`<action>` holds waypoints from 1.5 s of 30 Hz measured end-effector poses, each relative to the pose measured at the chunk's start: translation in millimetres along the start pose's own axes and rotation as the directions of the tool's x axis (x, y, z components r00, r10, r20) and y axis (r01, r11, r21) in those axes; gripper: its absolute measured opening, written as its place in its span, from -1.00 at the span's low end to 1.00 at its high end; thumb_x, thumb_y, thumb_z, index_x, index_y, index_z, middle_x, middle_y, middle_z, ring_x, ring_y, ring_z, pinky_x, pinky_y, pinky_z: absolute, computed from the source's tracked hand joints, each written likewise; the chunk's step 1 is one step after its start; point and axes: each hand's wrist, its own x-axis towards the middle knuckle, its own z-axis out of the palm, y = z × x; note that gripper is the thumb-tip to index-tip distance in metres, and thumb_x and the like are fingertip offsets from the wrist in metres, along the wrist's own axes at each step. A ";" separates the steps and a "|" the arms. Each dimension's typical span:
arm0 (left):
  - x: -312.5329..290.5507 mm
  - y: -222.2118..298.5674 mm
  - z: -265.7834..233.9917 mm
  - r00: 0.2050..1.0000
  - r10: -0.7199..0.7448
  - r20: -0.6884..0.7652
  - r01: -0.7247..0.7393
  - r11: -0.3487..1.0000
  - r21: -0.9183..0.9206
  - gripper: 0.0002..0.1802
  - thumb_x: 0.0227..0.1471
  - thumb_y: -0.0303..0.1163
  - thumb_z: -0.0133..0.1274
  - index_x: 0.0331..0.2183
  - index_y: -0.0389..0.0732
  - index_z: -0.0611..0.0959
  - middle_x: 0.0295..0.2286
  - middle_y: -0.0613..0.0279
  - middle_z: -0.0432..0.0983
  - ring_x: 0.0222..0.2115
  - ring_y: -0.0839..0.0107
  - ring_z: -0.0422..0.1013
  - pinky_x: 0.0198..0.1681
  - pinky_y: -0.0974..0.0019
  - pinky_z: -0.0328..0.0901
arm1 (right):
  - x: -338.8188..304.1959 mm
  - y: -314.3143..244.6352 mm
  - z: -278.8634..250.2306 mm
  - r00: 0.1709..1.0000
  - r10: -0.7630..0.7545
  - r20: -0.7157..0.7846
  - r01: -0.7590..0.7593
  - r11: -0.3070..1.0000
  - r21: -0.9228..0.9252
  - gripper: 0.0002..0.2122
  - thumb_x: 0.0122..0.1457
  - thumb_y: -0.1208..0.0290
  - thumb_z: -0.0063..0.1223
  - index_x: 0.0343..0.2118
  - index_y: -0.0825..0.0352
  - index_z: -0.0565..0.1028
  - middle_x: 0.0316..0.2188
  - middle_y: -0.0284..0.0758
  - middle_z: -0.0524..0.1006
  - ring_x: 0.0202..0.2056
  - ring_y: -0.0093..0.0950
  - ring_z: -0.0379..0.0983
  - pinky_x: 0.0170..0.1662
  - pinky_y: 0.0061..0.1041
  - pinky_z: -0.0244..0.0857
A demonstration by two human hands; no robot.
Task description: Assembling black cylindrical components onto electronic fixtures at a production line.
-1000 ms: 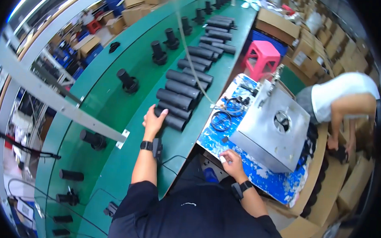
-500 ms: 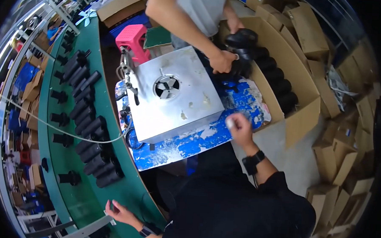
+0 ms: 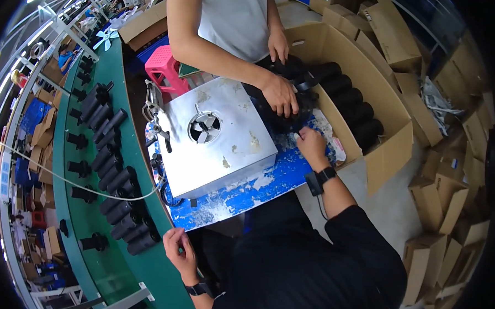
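Observation:
My right hand (image 3: 313, 147) is closed in a pinch over the blue, paint-worn tabletop (image 3: 246, 190), with something small and white at its fingertips that I cannot make out. Just beyond it are dark parts (image 3: 279, 118), which a co-worker's hands (image 3: 281, 95) are handling. My left hand (image 3: 181, 255) hovers by the green bench's edge, fingers loosely curled and apart, nothing in it. Between my hands and the co-worker stands a silver metal box (image 3: 226, 137) with a round, fan-like fixture (image 3: 205, 127) on top.
Black cylindrical parts (image 3: 122, 179) lie in rows on the green bench (image 3: 110, 264) at left. An open carton (image 3: 388, 155) holding black cylinders (image 3: 349, 98) stands at right. Beyond the box is a pink stool (image 3: 164, 68); a pale hose (image 3: 86, 190) crosses the bench.
My right hand has moved forward toward the dark parts. My left hand has come forward and right to the bench edge. The co-worker has lowered a black part from the carton side onto the table.

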 end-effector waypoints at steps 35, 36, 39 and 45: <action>55.5 67.9 121.8 0.548 0.055 0.835 0.707 0.502 -0.497 -0.51 0.23 -0.41 0.32 0.14 -0.26 0.58 0.03 0.09 0.59 0.02 0.35 0.52 0.16 0.24 0.39 | -53.3 -31.7 -139.4 0.646 -0.535 0.545 -0.336 0.441 0.832 -0.88 0.38 0.55 0.17 -0.07 0.30 0.54 -0.19 -0.44 0.59 -0.13 -0.63 0.53 0.03 -0.56 0.44; 65.4 79.1 125.7 0.491 0.139 0.860 0.797 0.326 -0.508 -0.48 0.20 -0.42 0.34 0.14 -0.28 0.56 -0.01 0.06 0.61 -0.04 0.34 0.55 0.11 0.24 0.43 | -50.2 -54.8 -132.9 0.607 -0.598 0.524 -0.288 0.449 0.846 -0.86 0.38 0.53 0.18 -0.05 0.31 0.55 -0.18 -0.43 0.60 -0.13 -0.63 0.54 0.02 -0.56 0.44; 91.9 83.7 120.2 0.452 0.139 0.881 0.855 0.211 -0.473 -0.49 0.19 -0.45 0.34 0.12 -0.31 0.55 -0.08 0.04 0.64 -0.14 0.34 0.60 0.01 0.26 0.50 | -39.5 -116.9 -117.0 0.490 -0.739 0.462 -0.176 0.435 0.883 -0.83 0.37 0.49 0.21 -0.02 0.32 0.56 -0.18 -0.41 0.62 -0.14 -0.62 0.54 0.01 -0.57 0.44; 115.1 78.0 106.2 0.749 -0.249 0.614 0.659 0.183 -0.730 -0.69 0.22 -0.51 0.30 -0.04 -0.31 0.59 -0.28 0.15 0.67 -0.36 0.41 0.63 -0.22 0.38 0.55 | -51.4 -190.8 -84.7 0.677 -0.444 0.587 -0.340 0.519 0.785 -0.64 0.39 0.47 0.19 0.20 0.40 0.48 -0.05 -0.37 0.61 -0.03 -0.61 0.53 0.08 -0.56 0.42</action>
